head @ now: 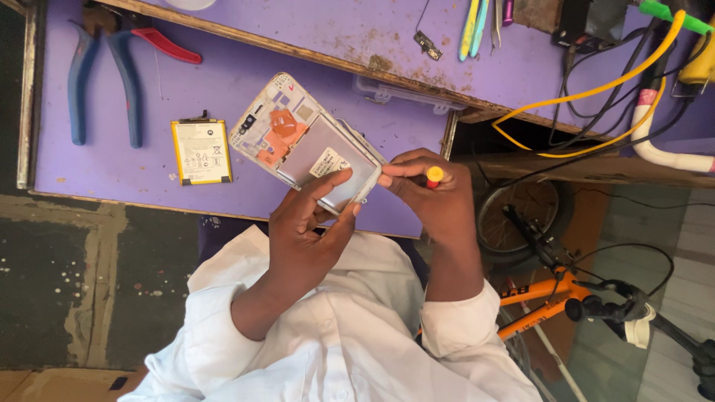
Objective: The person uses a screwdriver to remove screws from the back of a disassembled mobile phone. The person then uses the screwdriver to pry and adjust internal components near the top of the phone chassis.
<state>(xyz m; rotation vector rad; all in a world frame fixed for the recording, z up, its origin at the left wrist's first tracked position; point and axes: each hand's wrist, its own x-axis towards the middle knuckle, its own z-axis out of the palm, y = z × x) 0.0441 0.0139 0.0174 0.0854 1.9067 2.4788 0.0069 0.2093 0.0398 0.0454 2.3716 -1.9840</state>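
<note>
An opened mobile phone [298, 138] with its back cover off shows a white frame, a grey metal plate and an orange part inside. My left hand [309, 231] grips its near end from below, thumb across the plate. My right hand [432, 197] holds a small screwdriver [434, 176] with a yellow and red handle, pressed at the phone's right corner. A flat yellow phone battery [201, 151] lies on the purple bench [119, 171] just left of the phone.
Blue-handled pliers [100, 82] and a red-handled tool [167, 45] lie at the bench's far left. A raised purple shelf [372, 33] carries tweezers [474, 26], a small circuit part [427, 43] and cables [596, 89]. An orange bicycle [566, 290] stands at the right.
</note>
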